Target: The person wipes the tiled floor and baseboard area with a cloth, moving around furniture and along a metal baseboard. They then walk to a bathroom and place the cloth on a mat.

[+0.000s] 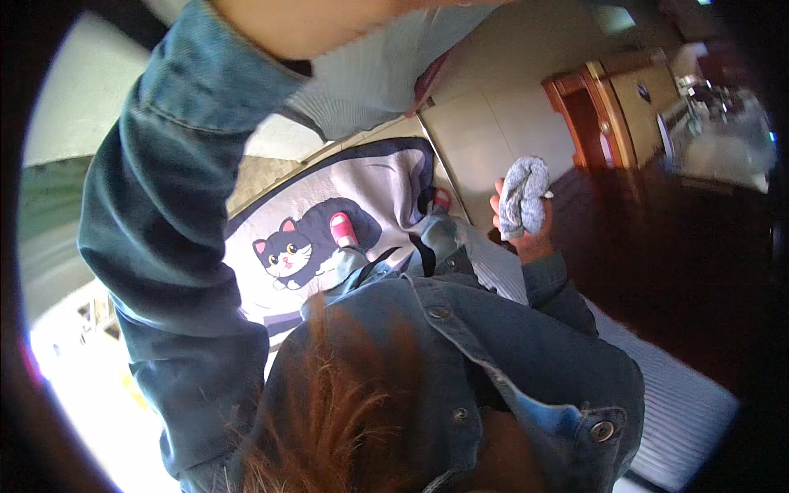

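Observation:
My right hand (536, 241) is shut on a folded grey fluffy cloth (525, 196), at the right of the view. The cloth is bunched into a thick loop and rests against the palm, with several fingertips showing along its left side. My left arm, in a denim sleeve, is raised along the left side. Its bare forearm runs across the top edge, and the left hand is out of view. Below me lies a pale mat (376, 175) with a dark border and a black-and-white cat picture. My feet are in pink slippers (343, 229), one on the mat and one near its right edge.
Grey ribbed fabric (363, 86) hangs at the top centre. A wooden cabinet (610, 117) stands at the upper right, with blurred glossy items beside it. A dark reddish-brown surface (641, 246) is right of my right hand. A metal strip (445, 163) crosses the floor beside the mat.

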A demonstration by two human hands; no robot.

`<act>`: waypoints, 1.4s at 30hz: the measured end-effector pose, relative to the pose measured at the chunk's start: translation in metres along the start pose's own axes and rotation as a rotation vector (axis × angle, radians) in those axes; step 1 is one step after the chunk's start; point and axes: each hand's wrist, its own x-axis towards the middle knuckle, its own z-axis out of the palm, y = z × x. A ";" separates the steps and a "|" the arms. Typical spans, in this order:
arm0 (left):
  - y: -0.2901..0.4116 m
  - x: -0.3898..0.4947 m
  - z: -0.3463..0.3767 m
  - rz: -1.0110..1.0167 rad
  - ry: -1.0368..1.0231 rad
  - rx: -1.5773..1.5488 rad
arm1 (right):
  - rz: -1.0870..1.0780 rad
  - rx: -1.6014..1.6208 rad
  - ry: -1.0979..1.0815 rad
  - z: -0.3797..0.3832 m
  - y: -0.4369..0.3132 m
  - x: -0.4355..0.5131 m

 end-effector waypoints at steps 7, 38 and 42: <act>-0.089 0.048 -0.002 0.273 -0.162 -0.461 | -0.135 0.250 -0.190 0.050 0.016 -0.006; -0.303 -0.318 0.023 -0.990 -0.163 -0.544 | -0.385 0.128 0.210 0.085 0.034 -0.030; -0.312 -0.352 0.044 -1.079 -0.150 -0.640 | -0.400 0.139 0.353 0.087 0.037 -0.031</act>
